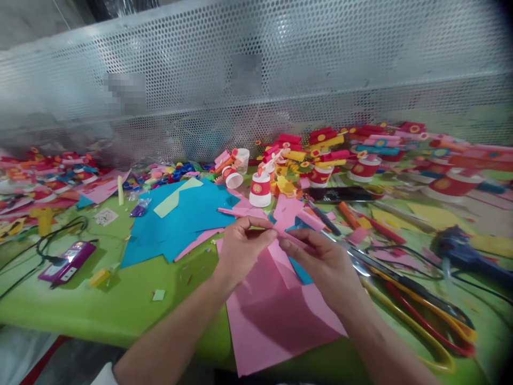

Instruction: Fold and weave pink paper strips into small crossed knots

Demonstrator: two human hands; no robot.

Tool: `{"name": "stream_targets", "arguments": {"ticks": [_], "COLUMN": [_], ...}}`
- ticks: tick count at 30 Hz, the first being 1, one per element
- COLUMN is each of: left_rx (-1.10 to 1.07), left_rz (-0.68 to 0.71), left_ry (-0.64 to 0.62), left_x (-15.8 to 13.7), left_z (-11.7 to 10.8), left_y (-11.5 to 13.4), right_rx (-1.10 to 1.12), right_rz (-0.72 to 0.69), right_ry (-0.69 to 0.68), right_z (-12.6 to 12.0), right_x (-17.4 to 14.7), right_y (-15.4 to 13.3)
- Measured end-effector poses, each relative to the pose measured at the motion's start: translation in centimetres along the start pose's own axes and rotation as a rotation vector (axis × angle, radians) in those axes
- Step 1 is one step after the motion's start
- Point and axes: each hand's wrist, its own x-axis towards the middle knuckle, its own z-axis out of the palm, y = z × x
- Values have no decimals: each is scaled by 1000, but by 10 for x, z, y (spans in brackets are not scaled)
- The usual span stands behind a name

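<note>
L hand & R hand pinch a pink paper strip betw. fingertips, over pink sheet. Strip prob. part-worked, not yet attached; decorated paper cup behind, w/ others approx. done.

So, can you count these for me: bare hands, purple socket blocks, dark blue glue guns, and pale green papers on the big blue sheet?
Bare hands: 2 (left hand, right hand)
Purple socket block: 1
Dark blue glue gun: 1
Pale green paper on the blue sheet: 1
Total: 5
</note>
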Motion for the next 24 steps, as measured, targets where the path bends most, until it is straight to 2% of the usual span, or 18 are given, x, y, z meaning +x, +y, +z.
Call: {"name": "stream_targets", "arguments": {"ticks": [3,5,8,11,13,17,21,24], "left_rx": [-194,-369,-500,-546,-548,-463,-313,-194], "left_rz": [-80,-160,-285,-370,-384,-363,-293,-223], "left_ry": [1,9,-5,-29,-43,-75,-173,-227], "left_x": [3,5,4,0,-4,-6,-3,-2], "left_z": [1,2,5,9,11,10,4,-1], "left_y": [-4,-6,-7,-8,-10,-11,-5,1], "right_rx": [168,265,210,85,37,43,149,147], "right_rz": [15,25,1,-56,-66,9,69,111], "right_ry": [52,15,-35,61,106,118,11,-30], "right_z": [-1,0,4,7,7,3,0,-1], "right_x": [2,2,1,0,-1,0,1,1], "right_y": [0,0,1,1,0,-5,-7,-7]}}
